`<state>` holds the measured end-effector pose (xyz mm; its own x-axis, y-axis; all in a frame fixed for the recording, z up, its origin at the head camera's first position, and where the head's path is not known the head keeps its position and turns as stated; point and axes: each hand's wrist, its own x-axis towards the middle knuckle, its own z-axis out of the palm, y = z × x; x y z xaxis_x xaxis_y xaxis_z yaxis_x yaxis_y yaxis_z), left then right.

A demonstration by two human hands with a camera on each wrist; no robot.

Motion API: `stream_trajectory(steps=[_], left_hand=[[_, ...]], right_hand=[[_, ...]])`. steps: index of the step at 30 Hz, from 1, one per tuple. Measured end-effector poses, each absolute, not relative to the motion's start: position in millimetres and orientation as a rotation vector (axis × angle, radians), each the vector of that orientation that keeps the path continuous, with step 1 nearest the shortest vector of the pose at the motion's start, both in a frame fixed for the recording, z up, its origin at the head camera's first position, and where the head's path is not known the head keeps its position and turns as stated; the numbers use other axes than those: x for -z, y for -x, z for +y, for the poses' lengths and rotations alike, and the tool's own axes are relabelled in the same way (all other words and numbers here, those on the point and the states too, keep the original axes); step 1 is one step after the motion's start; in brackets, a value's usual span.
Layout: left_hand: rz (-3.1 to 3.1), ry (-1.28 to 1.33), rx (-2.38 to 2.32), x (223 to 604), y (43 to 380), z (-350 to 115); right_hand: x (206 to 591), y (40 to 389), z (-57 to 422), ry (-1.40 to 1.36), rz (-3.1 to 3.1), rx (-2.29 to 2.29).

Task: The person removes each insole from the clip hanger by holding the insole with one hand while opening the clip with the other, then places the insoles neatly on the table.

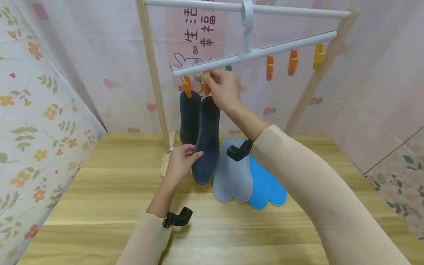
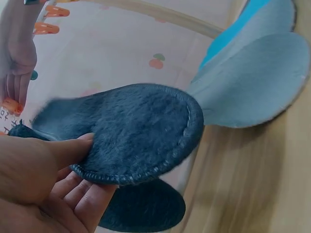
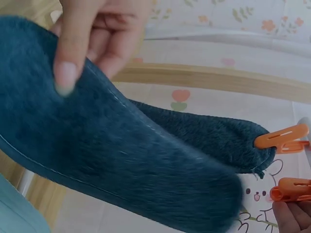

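Note:
A dark blue fuzzy insole (image 1: 209, 147) is pinched between the thumb and fingers of my left hand (image 1: 180, 162), near its lower half. Its mate (image 1: 189, 117) hangs just behind to the left, gripped at the top by an orange clothespin (image 1: 187, 87). With thumb and fingers my right hand (image 1: 226, 88) pinches another orange clothespin (image 1: 207, 86) under the low left end of the white hanger (image 1: 228, 59). The top of the held insole lies just below that clothespin; in the right wrist view a gap shows between this insole (image 3: 121, 145) and the clothespin (image 3: 291, 189).
The hanger tilts from a white rail (image 1: 212, 5) on a wooden-legged rack (image 1: 154, 73). Two orange clothespins and a yellow clothespin (image 1: 318, 57) hang on its right half. Grey insoles (image 1: 226, 180) and bright blue insoles (image 1: 260, 191) lean above the wooden table (image 1: 99, 198).

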<state>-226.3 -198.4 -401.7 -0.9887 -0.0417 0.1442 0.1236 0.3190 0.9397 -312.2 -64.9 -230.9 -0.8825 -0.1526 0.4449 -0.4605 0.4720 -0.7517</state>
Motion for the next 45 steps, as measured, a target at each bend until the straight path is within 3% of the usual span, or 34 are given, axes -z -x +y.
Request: stream_trajectory(steps=[7, 23, 32, 45], left_hand=[[-2.513, 0.121, 1.721, 411, 215, -197], [-2.566, 0.08, 1.844, 463, 226, -184], [-2.657, 0.14, 1.472, 463, 222, -176], [-2.811, -0.024, 0.976, 453, 215, -171]], right_hand=[[230, 311, -60, -0.486, -2.422, -1.369], [235, 312, -60, -0.519, -2.424, -1.399], [237, 312, -57, -0.503, -2.429, -1.412], [237, 312, -58, -0.48, -2.454, -1.439]])
